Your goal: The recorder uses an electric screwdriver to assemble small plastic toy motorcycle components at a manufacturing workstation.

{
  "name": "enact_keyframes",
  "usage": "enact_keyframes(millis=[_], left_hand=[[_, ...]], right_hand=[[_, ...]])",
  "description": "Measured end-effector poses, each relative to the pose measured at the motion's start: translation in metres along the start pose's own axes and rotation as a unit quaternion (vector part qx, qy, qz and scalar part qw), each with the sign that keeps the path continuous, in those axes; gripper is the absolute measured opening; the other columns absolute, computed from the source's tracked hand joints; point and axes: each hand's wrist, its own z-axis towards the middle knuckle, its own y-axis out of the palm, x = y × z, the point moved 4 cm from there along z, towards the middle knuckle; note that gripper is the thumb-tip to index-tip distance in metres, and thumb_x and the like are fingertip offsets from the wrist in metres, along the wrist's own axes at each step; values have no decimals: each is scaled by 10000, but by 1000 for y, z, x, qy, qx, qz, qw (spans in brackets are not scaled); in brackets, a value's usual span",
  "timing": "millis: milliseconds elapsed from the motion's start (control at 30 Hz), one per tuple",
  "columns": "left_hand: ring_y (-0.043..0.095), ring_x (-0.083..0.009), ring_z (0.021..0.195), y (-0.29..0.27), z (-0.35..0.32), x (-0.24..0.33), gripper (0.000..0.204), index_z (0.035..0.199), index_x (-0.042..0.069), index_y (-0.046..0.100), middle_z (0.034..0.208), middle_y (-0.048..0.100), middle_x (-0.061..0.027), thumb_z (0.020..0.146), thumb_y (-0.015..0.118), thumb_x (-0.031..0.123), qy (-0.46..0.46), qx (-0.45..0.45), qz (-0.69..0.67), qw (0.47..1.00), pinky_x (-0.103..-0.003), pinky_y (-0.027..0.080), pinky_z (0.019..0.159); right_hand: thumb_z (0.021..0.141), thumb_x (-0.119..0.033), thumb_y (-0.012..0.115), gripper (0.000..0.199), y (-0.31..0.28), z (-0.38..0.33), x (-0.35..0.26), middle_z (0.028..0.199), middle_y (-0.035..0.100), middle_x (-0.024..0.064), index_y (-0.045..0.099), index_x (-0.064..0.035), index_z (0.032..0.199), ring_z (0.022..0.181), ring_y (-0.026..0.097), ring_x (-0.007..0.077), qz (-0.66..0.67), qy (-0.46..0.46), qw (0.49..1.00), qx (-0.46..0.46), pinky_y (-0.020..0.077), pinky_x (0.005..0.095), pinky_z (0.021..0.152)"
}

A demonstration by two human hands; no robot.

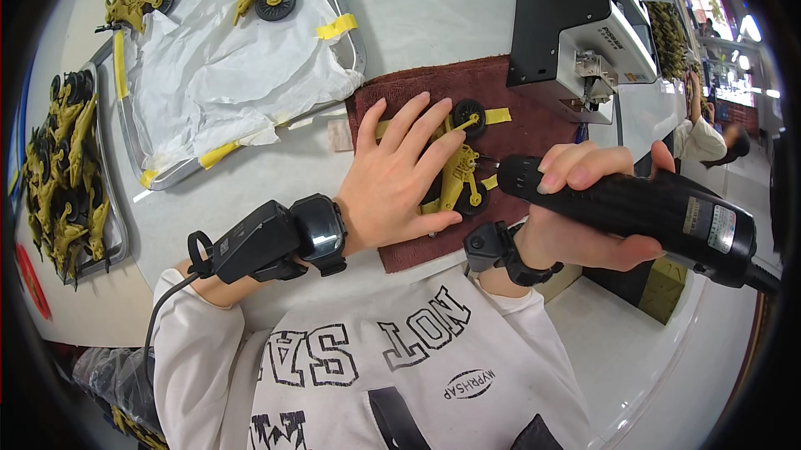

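On a brown-red towel (530, 108) lies a small yellow model motorcycle (455, 173) with black wheels, turned on its side. My left hand (392, 170) rests over its left part with fingers spread; the thumb and index finger lie on either side of the body, and the palm hides some of it. In my right hand (576, 237) is a black electric screwdriver (642, 208), held lengthwise with the fingers wrapped round it. Its thin bit points left at the motorcycle's middle, close to the frame; whether it touches a screw is too small to tell.
A metal tray (355, 41) lined with white paper holds several yellow motorcycles at the far left. Another tray (123, 237) at the left is heaped with yellow motorcycle pieces. A black and white boxy machine (555, 12) stands behind the towel at right. Another person's sleeve (701, 140) shows far right.
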Motion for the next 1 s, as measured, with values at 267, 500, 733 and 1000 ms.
enact_keyframes(millis=[267, 500, 733, 1000], left_hand=[[307, -338, 1312, 1, 1, 1, 773, 1261, 114, 456, 1395, 356, -158, 628, 744, 451, -6, -13, 4, 1000, -534, 153, 1055], [319, -341, 1305, 1, 1, 0, 767, 1262, 112, 459, 1375, 373, -170, 631, 741, 445, -5, -8, 5, 1000, -536, 162, 1052], [327, -339, 1299, 2, 1, 0, 742, 1251, 113, 474, 1353, 394, -168, 633, 740, 424, -8, -8, 4, 1000, -530, 171, 1053], [362, -336, 1263, -7, 0, -2, 518, 1105, 128, 554, 1301, 456, -125, 680, 739, 359, 27, 76, -63, 995, -509, 204, 1035]], right_hand=[[778, -682, 503, 926, -1, -3, 13, 742, 555, 188, 187, -4, 1324, 512, 545, 249, 14, 19, 999, -41, 490, 344, 512], [749, -562, 651, 776, 3, -2, 21, 766, 588, 153, 311, -40, 1211, 564, 582, 247, 36, 58, 993, -98, 492, 330, 535], [814, -684, 468, 826, 5, 1, -9, 729, 546, 160, 288, -28, 1284, 471, 517, 242, 30, -23, 999, -27, 450, 375, 464], [839, -693, 409, 846, 8, 4, -13, 722, 502, 129, 279, -36, 1357, 457, 467, 221, 87, 18, 996, 23, 407, 366, 435]])
